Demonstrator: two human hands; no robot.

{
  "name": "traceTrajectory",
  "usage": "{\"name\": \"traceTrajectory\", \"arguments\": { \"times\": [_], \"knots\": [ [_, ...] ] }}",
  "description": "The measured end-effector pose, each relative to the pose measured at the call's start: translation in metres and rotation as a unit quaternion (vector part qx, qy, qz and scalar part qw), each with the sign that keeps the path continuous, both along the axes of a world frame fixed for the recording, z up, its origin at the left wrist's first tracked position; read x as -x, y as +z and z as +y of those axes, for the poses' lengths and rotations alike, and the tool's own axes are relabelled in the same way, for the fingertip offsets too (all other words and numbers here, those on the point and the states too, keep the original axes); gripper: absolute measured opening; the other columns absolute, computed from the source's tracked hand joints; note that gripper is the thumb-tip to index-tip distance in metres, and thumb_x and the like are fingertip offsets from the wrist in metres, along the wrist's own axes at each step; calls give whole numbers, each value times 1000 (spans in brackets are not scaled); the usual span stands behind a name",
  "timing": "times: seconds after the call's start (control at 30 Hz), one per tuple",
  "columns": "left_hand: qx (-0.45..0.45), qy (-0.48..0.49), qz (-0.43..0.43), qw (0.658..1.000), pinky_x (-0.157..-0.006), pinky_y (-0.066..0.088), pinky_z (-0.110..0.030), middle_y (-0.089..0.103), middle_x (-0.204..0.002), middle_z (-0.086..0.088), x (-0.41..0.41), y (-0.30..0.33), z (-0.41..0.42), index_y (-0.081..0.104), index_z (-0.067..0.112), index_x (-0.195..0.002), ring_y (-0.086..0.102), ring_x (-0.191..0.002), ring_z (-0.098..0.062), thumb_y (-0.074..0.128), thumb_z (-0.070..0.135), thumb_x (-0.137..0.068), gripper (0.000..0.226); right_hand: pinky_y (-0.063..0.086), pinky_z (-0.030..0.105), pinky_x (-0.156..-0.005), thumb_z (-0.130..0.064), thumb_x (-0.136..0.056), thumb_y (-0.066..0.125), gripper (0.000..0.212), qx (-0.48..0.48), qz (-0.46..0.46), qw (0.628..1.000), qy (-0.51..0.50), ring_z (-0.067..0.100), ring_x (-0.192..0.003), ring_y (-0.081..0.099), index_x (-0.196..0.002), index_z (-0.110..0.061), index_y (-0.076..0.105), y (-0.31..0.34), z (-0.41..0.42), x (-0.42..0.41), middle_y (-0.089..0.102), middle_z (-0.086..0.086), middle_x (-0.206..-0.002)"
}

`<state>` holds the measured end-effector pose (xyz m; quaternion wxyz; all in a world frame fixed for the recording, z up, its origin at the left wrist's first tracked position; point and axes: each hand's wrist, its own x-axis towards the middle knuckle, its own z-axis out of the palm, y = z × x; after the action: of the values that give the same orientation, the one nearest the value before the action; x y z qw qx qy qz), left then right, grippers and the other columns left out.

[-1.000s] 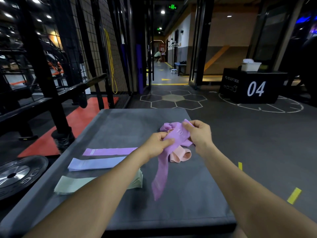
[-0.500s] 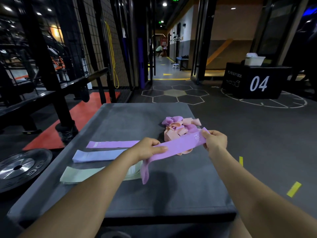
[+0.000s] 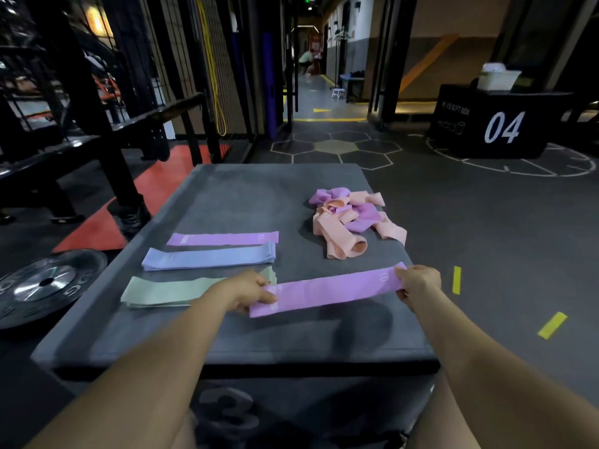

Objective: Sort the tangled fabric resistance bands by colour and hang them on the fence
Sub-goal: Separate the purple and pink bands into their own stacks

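Note:
A purple band (image 3: 327, 290) is stretched flat between my hands just above the grey soft box (image 3: 233, 338). My left hand (image 3: 246, 291) pinches its left end and my right hand (image 3: 418, 281) pinches its right end. Behind it lies a tangled pile of peach and purple bands (image 3: 351, 222). On the left of the box top, three flat lots lie in rows: a purple band (image 3: 223, 238), a blue stack (image 3: 209, 259) and a green stack (image 3: 171, 291), whose right end my left hand covers. The black mesh fence (image 3: 207, 59) stands at the back left.
A weight plate (image 3: 45, 283) lies on the floor left of the box. A black rack frame (image 3: 97, 131) stands beyond it. A black box marked 04 (image 3: 499, 124) with a white tub on top sits at the back right. A person crouches far down the corridor.
The purple band has come free of the tangled pile. My hands have drawn it toward me and pulled it out straight and flat, low over the box.

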<state>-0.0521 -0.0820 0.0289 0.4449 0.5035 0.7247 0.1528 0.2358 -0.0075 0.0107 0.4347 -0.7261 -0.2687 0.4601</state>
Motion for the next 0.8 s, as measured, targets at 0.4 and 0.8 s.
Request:
{"name": "traceTrajectory", "arguments": {
  "times": [0.4,0.8],
  "knots": [
    [-127,288,-137,939,-86,55,-42,62,-95,-16,23,-14,15,62,-11,-94,59,-88,-27,68,-12,-76,19,42,30,-51,-1,-86,62,7,69,-7,995,70,21,-60,47,-85,-4,56,-1,-4,-2,52,12,-72],
    [-159,362,-198,897,-84,50,-31,60,-104,-11,49,-17,25,63,4,-106,58,-90,-21,69,3,-82,25,38,15,-42,-2,-82,66,23,11,78,996,53,15,-51,45,-64,-9,55,1,-3,14,52,10,-62]
  ]
}}
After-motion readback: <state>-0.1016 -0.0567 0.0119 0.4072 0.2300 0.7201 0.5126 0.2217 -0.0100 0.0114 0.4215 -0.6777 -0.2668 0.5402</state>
